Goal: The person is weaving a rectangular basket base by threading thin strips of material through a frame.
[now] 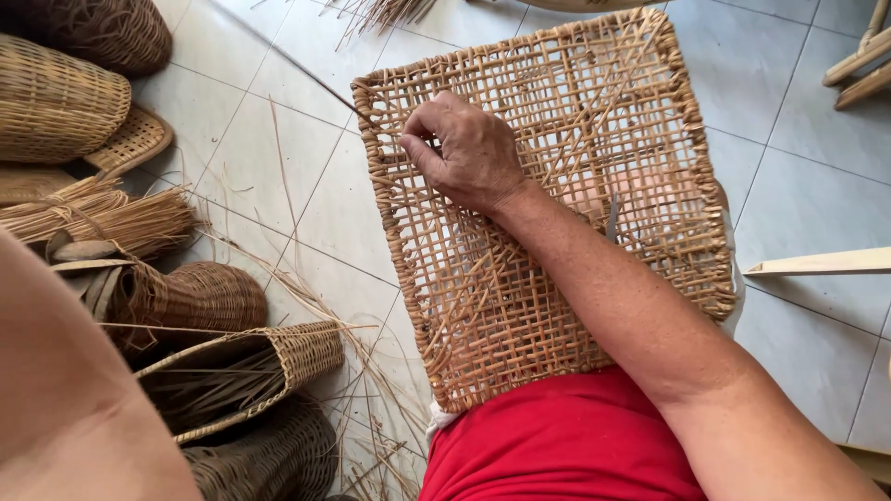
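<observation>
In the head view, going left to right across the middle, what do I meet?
Bundle of rattan strands → tiled floor → left edge of the woven rattan panel → right hand pinching a strand on the panel → panel's right edge → pale wooden slat.

Pale grey floor tiles [278, 167] in daylight, wooden furniture legs [858, 65] at the right edge.

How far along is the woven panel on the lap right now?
Done: most of the woven panel is a filled open lattice with a bound edge. In hand: the right hand pinches a thin strand near the upper left corner. Left: loose strand ends jut from the lattice, untrimmed. The left hand is out of view.
</observation>
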